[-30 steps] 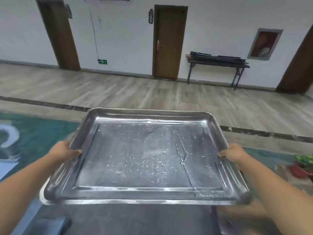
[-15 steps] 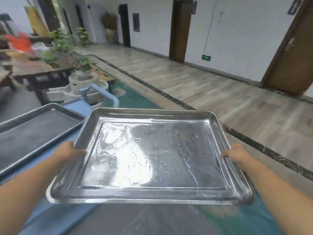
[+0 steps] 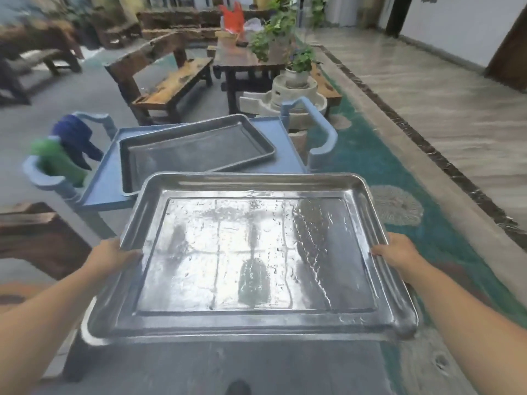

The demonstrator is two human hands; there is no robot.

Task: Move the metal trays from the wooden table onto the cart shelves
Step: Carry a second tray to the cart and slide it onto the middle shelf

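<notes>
A large shiny metal tray (image 3: pixel 251 252), wet with droplets, is held level in front of me. My left hand (image 3: pixel 109 256) grips its left rim and my right hand (image 3: pixel 397 252) grips its right rim. Just beyond its far edge stands the blue cart (image 3: pixel 285 158), whose top shelf carries a second metal tray (image 3: pixel 196 151) lying slightly askew. The held tray's far left corner overlaps the near edge of the cart in view. The cart's lower shelves are hidden.
Blue and green cloths (image 3: pixel 65 152) hang on the cart's left handle. A dark wooden table edge (image 3: pixel 37 235) is at my left. Wooden benches (image 3: pixel 168 84), a table with potted plants (image 3: pixel 285 44) and a stone mill (image 3: pixel 293 92) stand behind the cart.
My view has swung left from the hallway wall and doors to the cart, which now sits straight ahead. Both hands keep the same grip on the tray.
</notes>
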